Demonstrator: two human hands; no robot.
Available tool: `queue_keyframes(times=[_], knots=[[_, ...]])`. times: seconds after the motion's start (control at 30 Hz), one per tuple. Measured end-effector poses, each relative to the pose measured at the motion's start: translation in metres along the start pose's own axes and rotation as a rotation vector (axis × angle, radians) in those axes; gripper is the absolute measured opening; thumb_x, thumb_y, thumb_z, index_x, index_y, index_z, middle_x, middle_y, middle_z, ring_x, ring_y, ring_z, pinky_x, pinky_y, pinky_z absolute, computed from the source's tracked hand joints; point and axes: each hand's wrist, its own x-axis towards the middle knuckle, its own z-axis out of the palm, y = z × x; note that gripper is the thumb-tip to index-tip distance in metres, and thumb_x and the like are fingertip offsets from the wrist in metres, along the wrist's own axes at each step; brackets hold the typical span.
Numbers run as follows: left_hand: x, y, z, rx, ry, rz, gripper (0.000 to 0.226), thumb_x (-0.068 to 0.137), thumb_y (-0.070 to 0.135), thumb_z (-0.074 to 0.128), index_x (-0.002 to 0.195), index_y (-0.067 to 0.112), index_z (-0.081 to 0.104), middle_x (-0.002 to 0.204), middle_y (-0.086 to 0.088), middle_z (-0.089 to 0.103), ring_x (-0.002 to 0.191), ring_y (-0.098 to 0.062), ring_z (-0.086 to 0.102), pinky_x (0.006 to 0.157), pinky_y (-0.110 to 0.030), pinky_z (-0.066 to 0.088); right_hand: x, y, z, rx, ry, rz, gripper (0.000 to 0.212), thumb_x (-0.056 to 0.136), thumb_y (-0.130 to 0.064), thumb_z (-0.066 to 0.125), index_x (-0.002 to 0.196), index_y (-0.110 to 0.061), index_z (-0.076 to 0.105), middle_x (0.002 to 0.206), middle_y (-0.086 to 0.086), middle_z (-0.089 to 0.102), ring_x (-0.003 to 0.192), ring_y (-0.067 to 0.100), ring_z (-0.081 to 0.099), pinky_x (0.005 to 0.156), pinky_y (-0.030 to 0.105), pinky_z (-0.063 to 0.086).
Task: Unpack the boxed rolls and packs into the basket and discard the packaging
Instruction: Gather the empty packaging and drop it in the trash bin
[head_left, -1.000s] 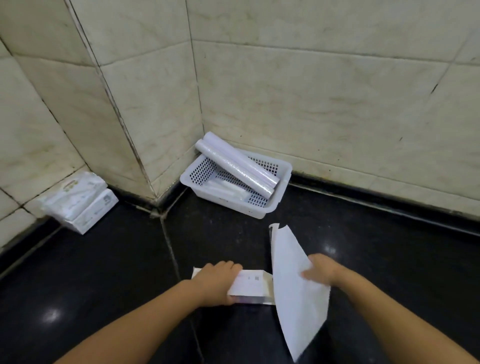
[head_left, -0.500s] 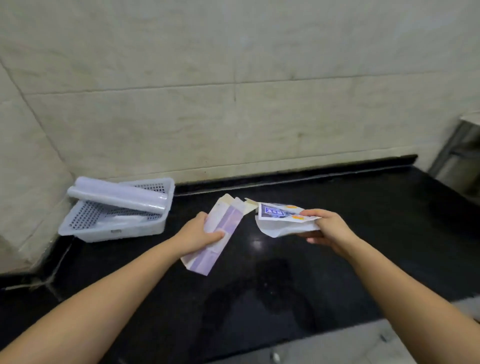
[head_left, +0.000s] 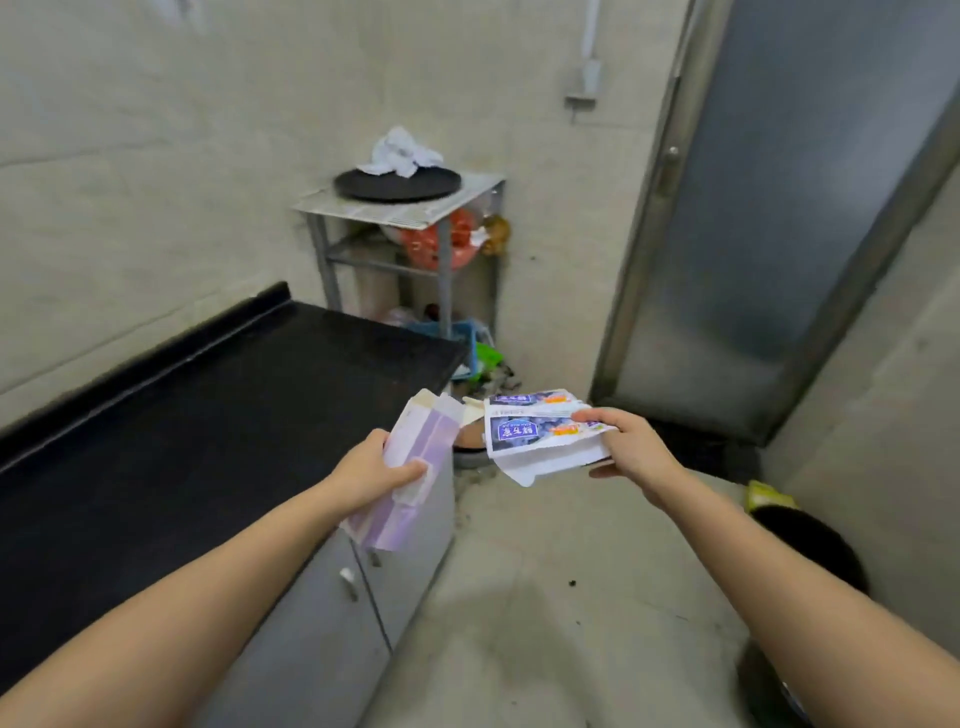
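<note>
My left hand (head_left: 379, 470) grips a flattened white and purple carton (head_left: 415, 467), held upright past the right end of the black counter (head_left: 182, 415). My right hand (head_left: 631, 447) holds flattened white packaging with blue printed labels (head_left: 535, 434) out over the floor. The two pieces nearly touch at their top corners. The basket and the rolls are out of view.
A metal shelf rack (head_left: 400, 249) stands in the corner with a black tray and a crumpled white cloth on top. Clutter lies on the floor at its foot. A frosted door (head_left: 769, 223) is at the right. Grey cabinet doors (head_left: 332, 613) sit under the counter.
The view has swung right, away from the basket and wall corner, to the counter's end, rack and door. Both hands kept their packaging and now hold it beyond the counter edge.
</note>
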Motion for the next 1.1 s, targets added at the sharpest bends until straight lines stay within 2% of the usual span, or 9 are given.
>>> queue_keyframes(times=[0.17, 0.27, 0.33, 0.47, 0.53, 0.6, 0.9, 1.03, 1.1], knots=[[0.050, 0.103, 0.113, 0.063, -0.234, 0.197, 0.054, 0.080, 0.039, 0.068, 0.119, 0.008, 0.048, 0.117, -0.008, 0.058, 0.102, -0.026, 0.058, 0.082, -0.034, 0.047, -0.020, 0.075, -0.118, 0.045, 0.238, 0.117, 0.050, 0.087, 0.001, 0.028, 0.102, -0.026, 0.067, 0.116, 0.007, 0.058, 0.083, 0.016, 0.060, 0.052, 0.023, 0.053], [0.073, 0.154, 0.165, 0.066, -0.357, 0.291, 0.041, 0.079, 0.040, 0.069, 0.107, 0.016, 0.052, 0.107, -0.002, 0.061, 0.085, -0.014, 0.058, 0.066, -0.027, 0.044, -0.035, 0.116, -0.172, 0.102, 0.356, 0.205, 0.051, 0.087, 0.003, 0.030, 0.093, -0.028, 0.070, 0.109, 0.008, 0.062, 0.082, 0.022, 0.061, 0.054, 0.028, 0.055], [0.087, 0.185, 0.195, 0.067, -0.440, 0.340, 0.035, 0.079, 0.039, 0.068, 0.104, 0.020, 0.052, 0.101, 0.001, 0.060, 0.079, -0.007, 0.057, 0.060, -0.020, 0.040, -0.043, 0.134, -0.205, 0.165, 0.442, 0.265, 0.049, 0.087, 0.005, 0.030, 0.098, -0.022, 0.070, 0.101, 0.014, 0.065, 0.079, 0.026, 0.062, 0.066, 0.039, 0.061], [0.110, 0.242, 0.252, 0.036, -0.612, 0.354, 0.048, 0.078, 0.043, 0.067, 0.116, 0.018, 0.051, 0.105, 0.001, 0.060, 0.086, -0.011, 0.060, 0.069, -0.026, 0.049, -0.061, 0.157, -0.261, 0.199, 0.592, 0.333, 0.049, 0.086, 0.007, 0.029, 0.100, -0.018, 0.069, 0.090, 0.009, 0.066, 0.065, 0.016, 0.063, 0.046, 0.020, 0.053], [0.118, 0.268, 0.282, 0.034, -0.706, 0.362, 0.051, 0.078, 0.043, 0.067, 0.120, 0.019, 0.051, 0.112, -0.003, 0.063, 0.095, -0.019, 0.063, 0.084, -0.037, 0.053, -0.070, 0.170, -0.282, 0.186, 0.638, 0.371, 0.049, 0.086, 0.007, 0.029, 0.100, -0.021, 0.067, 0.087, 0.005, 0.066, 0.063, 0.014, 0.063, 0.044, 0.017, 0.050], [0.120, 0.288, 0.313, 0.071, -0.762, 0.371, 0.047, 0.078, 0.044, 0.067, 0.116, 0.020, 0.052, 0.111, -0.004, 0.064, 0.093, -0.020, 0.063, 0.083, -0.037, 0.053, -0.079, 0.187, -0.298, 0.183, 0.679, 0.430, 0.047, 0.086, 0.004, 0.030, 0.102, -0.022, 0.065, 0.082, 0.002, 0.065, 0.062, 0.014, 0.061, 0.043, 0.017, 0.049], [0.131, 0.362, 0.462, 0.078, -0.901, 0.341, 0.042, 0.080, 0.042, 0.066, 0.111, 0.020, 0.048, 0.109, -0.005, 0.062, 0.088, -0.016, 0.061, 0.067, -0.029, 0.048, -0.067, 0.287, -0.409, 0.134, 0.696, 0.563, 0.045, 0.086, 0.009, 0.035, 0.106, -0.018, 0.065, 0.087, 0.011, 0.062, 0.059, 0.016, 0.054, 0.039, 0.017, 0.047], [0.134, 0.374, 0.540, -0.015, -0.971, 0.085, 0.044, 0.083, 0.041, 0.064, 0.116, 0.019, 0.045, 0.116, -0.007, 0.062, 0.091, -0.019, 0.062, 0.073, -0.036, 0.051, -0.038, 0.355, -0.461, 0.028, 0.566, 0.620, 0.048, 0.084, 0.011, 0.036, 0.115, -0.015, 0.062, 0.097, 0.012, 0.060, 0.066, 0.016, 0.054, 0.049, 0.018, 0.048], [0.128, 0.371, 0.578, -0.062, -0.946, -0.052, 0.049, 0.083, 0.039, 0.065, 0.118, 0.015, 0.043, 0.122, -0.011, 0.059, 0.095, -0.022, 0.062, 0.076, -0.037, 0.051, -0.026, 0.391, -0.479, -0.026, 0.458, 0.670, 0.049, 0.085, 0.008, 0.040, 0.129, -0.010, 0.055, 0.110, 0.016, 0.058, 0.081, 0.022, 0.054, 0.064, 0.025, 0.049]])
